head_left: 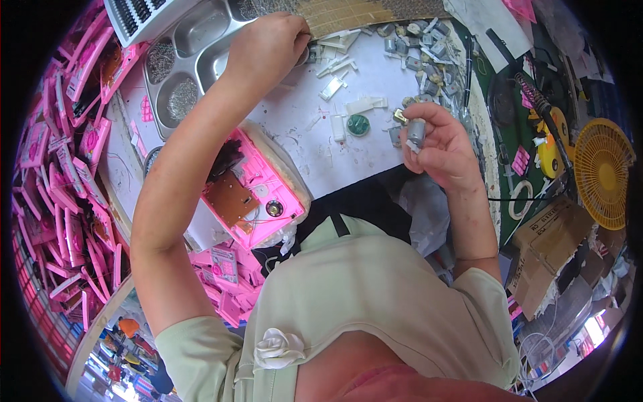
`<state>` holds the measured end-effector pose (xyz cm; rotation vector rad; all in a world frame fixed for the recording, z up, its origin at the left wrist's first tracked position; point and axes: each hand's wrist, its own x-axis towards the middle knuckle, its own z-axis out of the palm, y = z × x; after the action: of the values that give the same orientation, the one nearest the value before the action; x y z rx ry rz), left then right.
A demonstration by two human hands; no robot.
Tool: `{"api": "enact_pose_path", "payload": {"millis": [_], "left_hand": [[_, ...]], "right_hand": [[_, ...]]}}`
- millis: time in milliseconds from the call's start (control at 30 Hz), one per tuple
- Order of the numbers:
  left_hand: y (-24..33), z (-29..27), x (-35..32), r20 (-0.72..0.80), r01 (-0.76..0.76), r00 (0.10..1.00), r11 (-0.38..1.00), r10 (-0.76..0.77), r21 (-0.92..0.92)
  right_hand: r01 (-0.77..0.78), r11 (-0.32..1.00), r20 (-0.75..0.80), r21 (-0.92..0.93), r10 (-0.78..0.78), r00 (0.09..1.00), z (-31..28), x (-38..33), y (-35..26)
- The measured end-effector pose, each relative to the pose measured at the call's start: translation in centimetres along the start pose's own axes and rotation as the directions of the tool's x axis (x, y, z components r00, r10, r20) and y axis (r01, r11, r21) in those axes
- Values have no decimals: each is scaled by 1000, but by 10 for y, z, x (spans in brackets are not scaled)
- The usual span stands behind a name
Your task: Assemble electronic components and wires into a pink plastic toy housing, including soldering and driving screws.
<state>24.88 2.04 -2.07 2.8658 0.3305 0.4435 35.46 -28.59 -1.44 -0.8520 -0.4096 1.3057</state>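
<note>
My right hand (pixel 445 151) is closed round a small silver electric motor (pixel 416 132), held upright between thumb and fingers, with a brass-coloured end piece (pixel 400 116) beside its top. My left hand (pixel 271 45) reaches to the far side of the table; its fingers are bent together, and whatever they hold is hidden. Close to it lie white plastic parts (pixel 333 88). Several more motors (pixel 429 57) are heaped at the far right. Between my hands sits a round green container (pixel 358 124). Below my left forearm rests an opened pink plastic case (pixel 258 181) with a brown board and a small round speaker (pixel 274 208).
A metal compartment tray (pixel 194 61) with tiny metal parts stands at the far left. Pink casings (pixel 74 221) are piled along the left side. On the right are a yellow fan guard (pixel 604 175), a cardboard box (pixel 550 248) and a roll of tape (pixel 521 199).
</note>
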Motion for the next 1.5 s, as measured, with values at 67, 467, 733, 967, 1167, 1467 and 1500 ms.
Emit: {"api": "enact_pose_path", "payload": {"millis": [67,467,733,967,1167,1467,1500], "left_hand": [[2,2,0,18,-57,998,991,55,118],[34,-68,-22,-96,258,922,779,-376,-572],[82,-85,-159,252,446,854,393,-455,-804],[108,-70,-216,194,378,860,334,-472,-864],[120,-57,-237,138,397,800,342,-585,-852],[119,-52,-244,72,331,756,286,-650,-899],[119,-51,-245,71,319,752,268,-656,-909]], "right_hand": [[36,974,-68,-225,-53,996,8,3,-4],[97,10,95,-995,-116,989,15,41,11],[212,-323,258,-922,-106,960,32,52,19],[-18,525,-48,-851,-44,998,56,34,5],[-226,803,111,-552,340,934,115,33,48],[-314,844,157,-434,415,896,118,44,68],[-288,841,163,-458,398,903,118,44,69]]}}
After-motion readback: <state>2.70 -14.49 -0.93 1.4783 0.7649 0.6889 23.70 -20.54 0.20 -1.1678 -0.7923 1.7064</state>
